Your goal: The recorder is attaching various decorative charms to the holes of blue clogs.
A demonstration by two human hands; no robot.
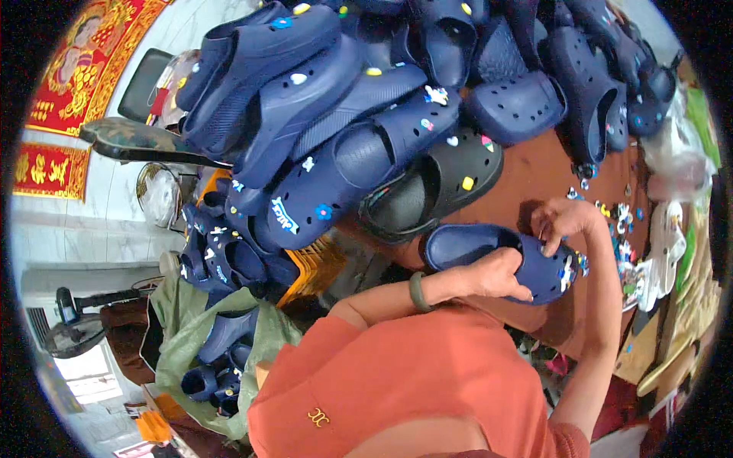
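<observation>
Pinching navy clog (540, 266), holey upper w/ white charm (566, 272) nr toe, in L grip (498, 273); R grip (566, 221): can't tell.

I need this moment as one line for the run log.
left hand: holds navy clog | right hand: curled at clog's far side | beside: black clog | beyond: clog pile | right: small colourful charms
</observation>
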